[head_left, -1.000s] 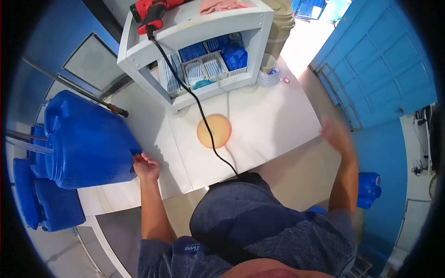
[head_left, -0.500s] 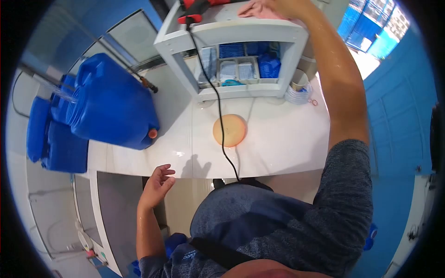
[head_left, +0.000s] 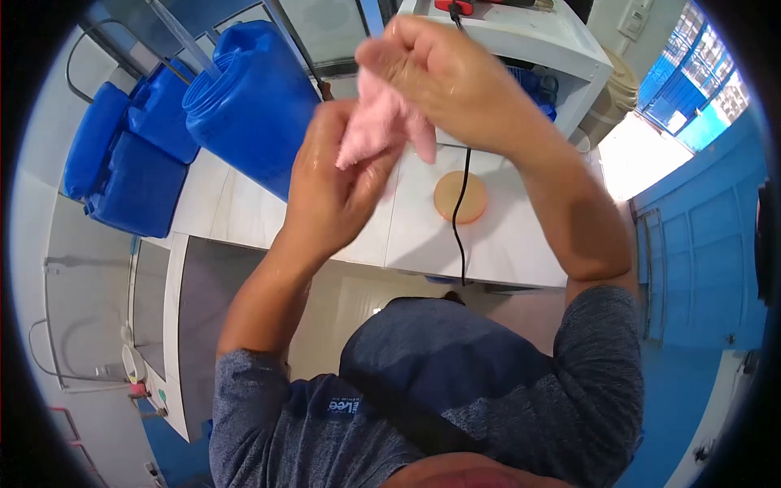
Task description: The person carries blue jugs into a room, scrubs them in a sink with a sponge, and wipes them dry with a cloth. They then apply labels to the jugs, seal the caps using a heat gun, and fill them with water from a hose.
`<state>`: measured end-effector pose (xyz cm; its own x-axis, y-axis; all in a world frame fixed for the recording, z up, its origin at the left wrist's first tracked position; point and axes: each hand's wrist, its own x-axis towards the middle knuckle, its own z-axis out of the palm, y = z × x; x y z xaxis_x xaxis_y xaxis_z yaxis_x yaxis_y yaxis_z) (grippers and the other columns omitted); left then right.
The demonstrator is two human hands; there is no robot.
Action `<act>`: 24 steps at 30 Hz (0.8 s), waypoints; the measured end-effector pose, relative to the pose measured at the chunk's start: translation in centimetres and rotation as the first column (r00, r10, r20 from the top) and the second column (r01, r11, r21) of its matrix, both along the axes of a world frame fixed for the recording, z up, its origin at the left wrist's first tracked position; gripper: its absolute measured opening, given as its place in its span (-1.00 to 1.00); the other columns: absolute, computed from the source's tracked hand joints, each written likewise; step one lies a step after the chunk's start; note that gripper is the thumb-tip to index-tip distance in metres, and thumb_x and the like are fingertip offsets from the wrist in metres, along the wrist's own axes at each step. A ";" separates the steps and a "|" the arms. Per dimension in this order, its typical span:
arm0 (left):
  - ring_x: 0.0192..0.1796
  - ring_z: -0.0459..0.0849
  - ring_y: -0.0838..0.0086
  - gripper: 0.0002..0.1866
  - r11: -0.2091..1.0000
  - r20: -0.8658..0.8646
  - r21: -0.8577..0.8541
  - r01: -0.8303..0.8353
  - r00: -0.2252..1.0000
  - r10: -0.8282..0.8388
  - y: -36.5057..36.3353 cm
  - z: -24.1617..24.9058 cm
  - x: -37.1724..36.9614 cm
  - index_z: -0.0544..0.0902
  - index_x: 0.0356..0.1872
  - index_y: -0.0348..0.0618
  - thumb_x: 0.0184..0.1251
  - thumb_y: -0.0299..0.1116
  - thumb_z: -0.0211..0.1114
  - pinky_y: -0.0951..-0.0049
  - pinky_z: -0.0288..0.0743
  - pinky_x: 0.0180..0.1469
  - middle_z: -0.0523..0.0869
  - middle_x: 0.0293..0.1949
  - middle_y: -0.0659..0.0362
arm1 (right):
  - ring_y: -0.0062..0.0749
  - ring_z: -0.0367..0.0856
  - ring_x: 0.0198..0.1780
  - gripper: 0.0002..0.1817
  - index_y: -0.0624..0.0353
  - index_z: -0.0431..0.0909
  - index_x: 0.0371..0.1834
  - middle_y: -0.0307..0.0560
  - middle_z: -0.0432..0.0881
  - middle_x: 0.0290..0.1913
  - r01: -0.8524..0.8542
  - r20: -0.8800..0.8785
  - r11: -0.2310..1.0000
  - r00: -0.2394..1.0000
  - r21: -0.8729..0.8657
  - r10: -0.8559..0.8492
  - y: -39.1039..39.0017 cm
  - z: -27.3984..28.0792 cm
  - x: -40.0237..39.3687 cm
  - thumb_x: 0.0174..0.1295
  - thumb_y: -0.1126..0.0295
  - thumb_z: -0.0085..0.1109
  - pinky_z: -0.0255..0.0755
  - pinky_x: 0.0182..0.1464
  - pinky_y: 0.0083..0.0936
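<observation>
A pink cloth [head_left: 378, 122] is bunched up between my two hands, above the white counter. My left hand [head_left: 333, 175] is closed around its lower part. From above, my right hand [head_left: 443, 77] grips the upper part, its fingers slightly smeared by motion. Both hands look wet. Below and to the right of them, a round orange-yellow disc [head_left: 447, 198] lies on the counter, with a black cable [head_left: 457, 230] running across it.
A large blue jerrycan [head_left: 252, 122] stands at the left on the white counter [head_left: 415, 240], with more blue containers [head_left: 134, 179] beyond it. The white shelf unit [head_left: 561, 28] holds a red-and-black tool [head_left: 455, 6] on top. A beige bucket [head_left: 614, 89] stands right of the shelf.
My right hand has brought the pink cloth down from the shelf top towards the left. My left hand has risen from the counter's front edge and now holds the cloth too. The view has shifted.
</observation>
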<state>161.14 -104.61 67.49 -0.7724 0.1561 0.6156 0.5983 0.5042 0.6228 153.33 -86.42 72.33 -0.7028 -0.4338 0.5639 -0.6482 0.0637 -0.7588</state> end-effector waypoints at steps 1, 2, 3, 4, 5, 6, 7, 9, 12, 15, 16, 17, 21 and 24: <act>-0.05 0.62 0.44 -0.73 0.999 0.079 -0.037 0.027 0.997 -0.024 -0.9 0.1 0.1 0.55 0.05 -0.25 0.41 -0.42 0.33 0.42 0.50 -0.06 0.62 -0.13 0.11 | -0.54 0.61 -0.48 -0.39 0.21 0.61 -0.24 -0.12 0.61 -0.51 -0.029 0.067 1.000 0.997 0.008 0.028 -0.4 -1.6 0.0 0.35 -0.24 0.22 0.49 -0.42 -0.53; -0.10 0.57 0.59 -0.86 0.995 0.161 -0.073 0.060 0.986 -0.048 -1.8 0.2 0.4 0.59 0.00 -0.24 0.52 -0.49 0.20 0.49 0.48 -0.09 0.63 -0.21 0.19 | -0.55 0.59 -0.50 -0.37 0.19 0.59 -0.30 -0.14 0.59 -0.52 -0.055 0.137 0.998 0.989 0.012 0.053 -0.5 -2.5 0.3 0.29 -0.28 0.26 0.48 -0.45 -0.51; -0.10 0.57 0.59 -0.86 0.994 0.167 -0.071 0.083 0.983 -0.070 -2.8 0.1 0.6 0.59 0.00 -0.24 0.52 -0.49 0.20 0.49 0.48 -0.09 0.63 -0.21 0.19 | -0.53 0.56 -0.54 -0.36 0.18 0.59 -0.28 -0.17 0.59 -0.51 -0.038 0.252 0.995 0.968 0.092 0.013 0.1 -2.8 1.2 0.21 -0.29 0.35 0.43 -0.51 -0.52; -0.19 0.60 0.42 -0.89 0.991 0.215 -0.092 0.093 0.974 -0.072 -3.8 -0.1 0.7 0.60 -0.08 -0.24 0.52 -0.45 0.20 0.42 0.50 -0.12 0.62 -0.28 0.12 | -0.53 0.56 -0.54 -0.36 0.18 0.59 -0.28 -0.17 0.59 -0.51 -0.014 0.257 0.996 0.966 0.092 -0.010 0.9 -2.9 2.1 0.21 -0.29 0.35 0.43 -0.51 -0.52; -0.27 0.63 0.25 -0.88 0.988 0.263 -0.114 0.103 0.962 -0.070 -4.9 -0.2 0.9 0.61 -0.16 -0.25 0.52 -0.41 0.21 0.35 0.52 -0.14 0.62 -0.35 0.05 | -0.58 0.55 -0.45 -0.45 0.22 0.57 -0.26 -0.22 0.60 -0.43 -0.124 0.322 0.947 0.946 0.298 0.023 1.5 -2.9 3.0 0.28 -0.15 0.34 0.42 -0.43 -0.58; -0.27 0.63 0.25 -0.88 0.986 0.268 -0.114 0.122 0.959 -0.087 -6.0 -0.1 1.0 0.61 -0.16 -0.25 0.52 -0.41 0.21 0.35 0.52 -0.14 0.62 -0.35 0.05 | -0.63 0.54 -0.36 -0.54 0.25 0.55 -0.25 -0.26 0.61 -0.36 -0.246 0.396 0.843 0.917 0.478 0.043 2.1 -3.0 3.9 0.35 0.00 0.34 0.42 -0.34 -0.63; -0.27 0.62 0.27 -0.83 0.958 0.330 -0.189 0.215 0.933 -0.144 -7.0 0.2 0.9 0.61 -0.17 -0.25 0.55 -0.35 0.19 0.35 0.52 -0.15 0.62 -0.35 0.05 | -0.63 0.54 -0.36 -0.54 0.25 0.55 -0.25 -0.26 0.61 -0.36 -0.235 0.401 0.847 0.916 0.477 0.029 2.5 -3.7 4.5 0.35 0.00 0.34 0.42 -0.34 -0.63; -0.25 0.61 0.30 -0.68 0.871 0.511 -0.278 0.405 0.830 -0.223 -8.3 1.6 1.4 0.60 -0.14 -0.25 0.62 -0.14 0.11 0.31 0.51 -0.13 0.63 -0.33 0.03 | -0.52 0.58 -0.31 -0.55 0.31 0.62 -0.31 -0.19 0.63 -0.36 -0.481 0.496 0.714 0.842 0.509 0.213 3.3 -5.7 5.8 0.29 0.04 0.38 0.44 -0.28 -0.58; -0.21 0.61 0.34 -0.61 0.721 0.615 -0.268 0.639 0.690 -0.383 -8.9 2.0 1.1 0.57 -0.09 -0.24 0.65 -0.06 0.05 0.30 0.51 -0.07 0.64 -0.29 0.02 | -0.44 0.59 -0.27 -0.46 0.35 0.65 -0.38 -0.11 0.64 -0.32 -0.441 0.344 0.867 0.871 0.231 0.351 3.9 -7.3 8.3 0.24 -0.05 0.41 0.45 -0.27 -0.53; -0.09 0.60 0.44 -0.58 0.698 0.675 0.014 0.716 0.508 -0.535 -8.8 3.4 1.0 0.58 0.09 -0.29 0.67 -0.08 0.02 0.38 0.49 0.03 0.68 -0.14 0.12 | -0.41 0.58 -0.14 -0.35 0.33 0.64 -0.12 -0.08 0.63 -0.10 -0.392 0.469 0.917 0.826 0.077 0.314 4.7 -6.6 10.5 0.14 -0.15 0.46 0.45 -0.23 -0.51; -0.01 0.61 0.48 -0.58 0.713 0.705 0.129 0.689 0.442 -0.554 -8.6 3.9 0.7 0.57 0.19 -0.34 0.66 -0.16 0.04 0.42 0.49 0.08 0.69 -0.03 0.16 | -0.40 0.58 -0.11 -0.31 0.31 0.62 -0.02 -0.07 0.62 0.00 -0.286 0.387 0.956 0.876 -0.064 0.288 4.9 -6.7 11.2 0.13 -0.15 0.47 0.44 -0.20 -0.49; 0.10 0.63 0.45 -0.56 0.722 0.674 0.207 0.660 0.438 -0.594 -8.2 3.9 0.5 0.54 0.27 -0.36 0.65 -0.18 0.05 0.42 0.48 0.17 0.69 0.10 0.10 | -0.39 0.57 0.08 -0.17 0.31 0.48 0.25 -0.06 0.58 0.13 -0.210 0.318 0.978 0.927 -0.006 0.201 5.6 -7.2 11.0 0.13 -0.15 0.48 0.49 -0.03 -0.50; -0.03 0.56 0.61 -0.57 0.754 0.498 0.354 0.553 0.571 -0.653 -4.7 5.1 1.9 0.58 0.17 -0.29 0.68 -0.11 0.01 0.56 0.46 0.05 0.67 -0.07 0.24 | -0.34 0.53 0.32 -0.10 0.19 0.27 0.51 -0.11 0.52 0.35 -0.015 0.346 0.665 0.845 -0.747 0.407 2.7 -12.3 9.2 0.38 -0.35 -0.01 0.39 0.36 -0.24; -0.03 0.57 0.61 -0.59 0.804 0.527 0.254 0.537 0.620 -0.580 -3.9 3.6 0.8 0.58 0.16 -0.29 0.68 -0.13 0.02 0.55 0.46 0.05 0.67 -0.07 0.25 | -0.26 0.34 0.50 0.11 0.14 0.06 0.63 -0.10 0.39 0.48 -0.171 0.331 0.609 0.712 -0.774 0.620 -2.6 -17.8 10.2 0.29 -0.55 -0.18 0.23 0.49 -0.19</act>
